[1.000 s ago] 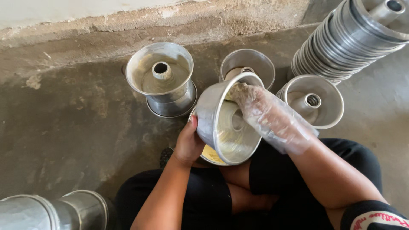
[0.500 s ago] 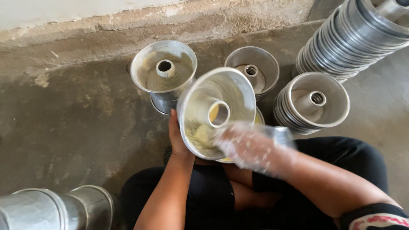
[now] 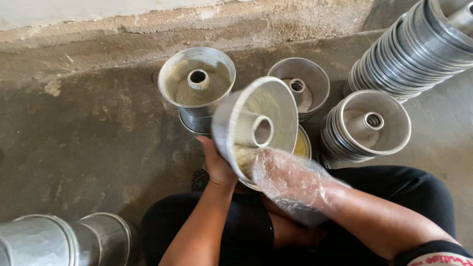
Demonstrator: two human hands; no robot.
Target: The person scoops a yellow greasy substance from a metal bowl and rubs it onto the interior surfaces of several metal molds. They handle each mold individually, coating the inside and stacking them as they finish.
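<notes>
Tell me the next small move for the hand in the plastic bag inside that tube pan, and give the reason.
Probably sweep the right hand on around the inner wall toward the upper side. The left hand holds the tube pan tilted, and the bagged fingers sit at its lower inner edge, where a yellowish smear shows; the upper wall and centre tube look bare metal.

Just a rough, stained concrete floor point(image 3: 88, 138). Beyond the left hand point(image 3: 217, 165) sit stacked tube pans point(image 3: 197, 88), more stacks point(image 3: 367, 125) off to the right, metal tins point(image 3: 64, 241) near-left.
</notes>
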